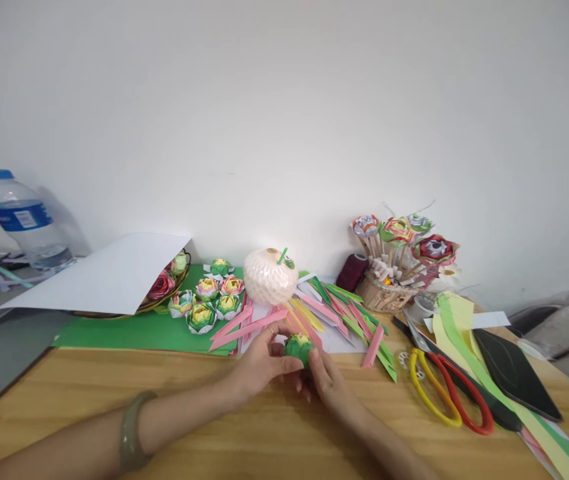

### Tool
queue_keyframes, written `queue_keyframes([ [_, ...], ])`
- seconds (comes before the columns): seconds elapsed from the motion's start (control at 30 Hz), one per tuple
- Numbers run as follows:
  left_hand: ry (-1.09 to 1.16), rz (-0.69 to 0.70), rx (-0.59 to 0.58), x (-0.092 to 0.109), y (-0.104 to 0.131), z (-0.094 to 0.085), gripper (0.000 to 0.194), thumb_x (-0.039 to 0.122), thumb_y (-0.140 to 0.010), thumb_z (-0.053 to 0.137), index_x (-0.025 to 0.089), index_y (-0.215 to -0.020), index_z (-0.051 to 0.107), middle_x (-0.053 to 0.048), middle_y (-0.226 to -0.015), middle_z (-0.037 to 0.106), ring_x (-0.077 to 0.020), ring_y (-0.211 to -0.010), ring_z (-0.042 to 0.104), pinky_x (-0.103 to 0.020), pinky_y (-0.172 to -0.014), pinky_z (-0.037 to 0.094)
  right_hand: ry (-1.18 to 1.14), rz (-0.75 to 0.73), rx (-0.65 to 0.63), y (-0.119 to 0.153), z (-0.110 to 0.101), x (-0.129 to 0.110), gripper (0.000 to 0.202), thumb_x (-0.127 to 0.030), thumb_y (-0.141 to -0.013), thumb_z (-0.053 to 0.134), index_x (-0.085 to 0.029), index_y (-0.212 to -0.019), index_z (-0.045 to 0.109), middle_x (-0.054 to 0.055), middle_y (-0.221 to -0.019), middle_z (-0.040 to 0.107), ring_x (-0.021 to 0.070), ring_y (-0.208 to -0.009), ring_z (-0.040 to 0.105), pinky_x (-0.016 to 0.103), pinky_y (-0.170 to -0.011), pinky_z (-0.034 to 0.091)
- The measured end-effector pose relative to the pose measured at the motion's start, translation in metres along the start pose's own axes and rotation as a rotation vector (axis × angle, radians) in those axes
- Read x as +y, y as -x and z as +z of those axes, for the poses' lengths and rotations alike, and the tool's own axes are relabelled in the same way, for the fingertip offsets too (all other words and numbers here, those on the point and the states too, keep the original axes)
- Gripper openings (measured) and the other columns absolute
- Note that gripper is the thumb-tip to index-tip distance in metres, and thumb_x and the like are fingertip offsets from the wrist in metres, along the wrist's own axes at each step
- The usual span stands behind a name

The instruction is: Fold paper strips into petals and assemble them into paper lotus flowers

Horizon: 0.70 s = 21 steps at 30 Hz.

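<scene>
A small green folded-paper flower with a yellow centre [297, 348] is held just above the front of the table. My left hand [269, 359] grips it from the left, thumb along its lower side. From the right, my right hand [325, 375] pinches the same flower, with its lower fingers curled beneath. Behind them lie folded paper strips [251, 327] in pink, yellow and green. A group of finished paper flowers [202, 316] sits to the left on a green sheet [114, 335]. The flower's underside is hidden by my fingers.
A white round ornament [270, 279] stands against the wall. Yellow and red-handled scissors [444, 387], a black tablet [517, 373] and a basket of paper flowers [387, 293] are at right. White paper [109, 273] and a water bottle [27, 223] are at left.
</scene>
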<state>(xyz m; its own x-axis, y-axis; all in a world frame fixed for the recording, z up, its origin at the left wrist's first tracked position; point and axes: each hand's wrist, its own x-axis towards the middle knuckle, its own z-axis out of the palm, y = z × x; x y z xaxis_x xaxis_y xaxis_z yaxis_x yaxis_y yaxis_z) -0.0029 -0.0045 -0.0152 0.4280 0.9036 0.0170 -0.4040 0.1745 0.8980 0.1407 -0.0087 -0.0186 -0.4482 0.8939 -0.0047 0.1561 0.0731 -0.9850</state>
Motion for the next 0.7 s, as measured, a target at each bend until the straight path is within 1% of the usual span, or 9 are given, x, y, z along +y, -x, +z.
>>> queue_keyframes([
  [0.1, 0.033, -0.001, -0.028, -0.003, 0.000, -0.001, 0.051, 0.036, -0.060, 0.076, 0.021, -0.089, 0.037, 0.002, -0.068, 0.064, -0.0170, -0.047, 0.063, -0.030, -0.049, 0.050, -0.018, 0.011, 0.002, -0.001, 0.002, 0.002, 0.059, -0.073, -0.079, 0.024, -0.018, -0.078, 0.046, -0.005, -0.053, 0.045, 0.0075, -0.039, 0.036, 0.020, -0.040, 0.028],
  [0.23, 0.027, -0.018, -0.018, -0.005, -0.001, -0.001, 0.053, 0.038, -0.060, 0.075, 0.022, -0.088, 0.034, 0.002, -0.063, 0.063, -0.0191, -0.046, 0.064, -0.029, -0.045, 0.049, -0.026, 0.033, 0.008, -0.002, 0.005, 0.002, 0.057, -0.067, -0.084, 0.023, -0.016, -0.083, 0.048, -0.005, -0.051, 0.045, 0.0073, -0.037, 0.036, 0.019, -0.038, 0.026],
  [0.37, 0.003, -0.022, -0.009, -0.004, 0.001, 0.001, 0.054, 0.039, -0.059, 0.076, 0.021, -0.087, 0.034, 0.003, -0.058, 0.061, -0.0188, -0.046, 0.062, -0.028, -0.045, 0.047, 0.001, 0.023, 0.023, 0.000, 0.005, 0.002, 0.057, -0.067, -0.083, 0.026, -0.016, -0.091, 0.050, -0.006, -0.052, 0.044, 0.0085, -0.039, 0.038, 0.020, -0.040, 0.032],
  [0.43, -0.036, -0.006, 0.011, -0.002, 0.003, 0.002, 0.052, 0.037, -0.059, 0.076, 0.021, -0.089, 0.036, 0.003, -0.063, 0.060, -0.0165, -0.048, 0.061, -0.028, -0.047, 0.047, 0.017, 0.011, 0.034, 0.002, 0.003, 0.002, 0.059, -0.069, -0.080, 0.030, -0.017, -0.099, 0.050, -0.005, -0.055, 0.046, 0.0106, -0.044, 0.043, 0.022, -0.043, 0.037],
  [0.5, -0.116, 0.029, 0.048, 0.000, 0.007, 0.003, 0.051, 0.032, -0.060, 0.076, 0.021, -0.094, 0.040, 0.003, -0.071, 0.059, -0.0144, -0.056, 0.061, -0.028, -0.054, 0.049, 0.078, -0.058, 0.034, 0.003, -0.001, 0.000, 0.063, -0.071, -0.078, 0.033, -0.018, -0.110, 0.048, 0.000, -0.067, 0.055, 0.0152, -0.056, 0.053, 0.027, -0.053, 0.045],
  [0.57, -0.207, 0.083, 0.073, 0.002, 0.010, 0.003, 0.052, 0.029, -0.061, 0.076, 0.022, -0.100, 0.042, 0.001, -0.082, 0.058, -0.0141, -0.069, 0.060, -0.028, -0.063, 0.049, 0.166, -0.194, 0.027, 0.003, -0.007, -0.002, 0.067, -0.071, -0.077, 0.034, -0.020, -0.118, 0.046, 0.007, -0.090, 0.061, 0.0215, -0.080, 0.059, 0.034, -0.072, 0.049],
  [0.6, -0.251, 0.116, 0.075, 0.004, 0.011, 0.004, 0.054, 0.028, -0.062, 0.076, 0.023, -0.104, 0.042, -0.001, -0.089, 0.058, -0.0146, -0.076, 0.059, -0.028, -0.067, 0.049, 0.197, -0.264, 0.023, 0.002, -0.010, -0.003, 0.068, -0.071, -0.077, 0.035, -0.020, -0.122, 0.044, 0.010, -0.101, 0.060, 0.0240, -0.092, 0.058, 0.036, -0.081, 0.047],
  [0.63, -0.288, 0.149, 0.073, 0.005, 0.011, 0.004, 0.058, 0.027, -0.063, 0.075, 0.024, -0.109, 0.040, -0.004, -0.098, 0.056, -0.0154, -0.082, 0.058, -0.029, -0.070, 0.048, 0.213, -0.317, 0.019, 0.000, -0.012, -0.003, 0.070, -0.071, -0.076, 0.036, -0.020, -0.124, 0.042, 0.011, -0.110, 0.057, 0.0253, -0.100, 0.056, 0.038, -0.086, 0.046],
  [0.7, -0.338, 0.198, 0.058, 0.007, 0.011, 0.003, 0.064, 0.026, -0.065, 0.074, 0.026, -0.116, 0.036, -0.008, -0.116, 0.049, -0.0172, -0.090, 0.055, -0.031, -0.074, 0.049, 0.258, -0.368, 0.014, -0.004, -0.019, -0.004, 0.073, -0.071, -0.075, 0.038, -0.019, -0.127, 0.038, 0.013, -0.117, 0.055, 0.0257, -0.104, 0.056, 0.037, -0.087, 0.045],
])
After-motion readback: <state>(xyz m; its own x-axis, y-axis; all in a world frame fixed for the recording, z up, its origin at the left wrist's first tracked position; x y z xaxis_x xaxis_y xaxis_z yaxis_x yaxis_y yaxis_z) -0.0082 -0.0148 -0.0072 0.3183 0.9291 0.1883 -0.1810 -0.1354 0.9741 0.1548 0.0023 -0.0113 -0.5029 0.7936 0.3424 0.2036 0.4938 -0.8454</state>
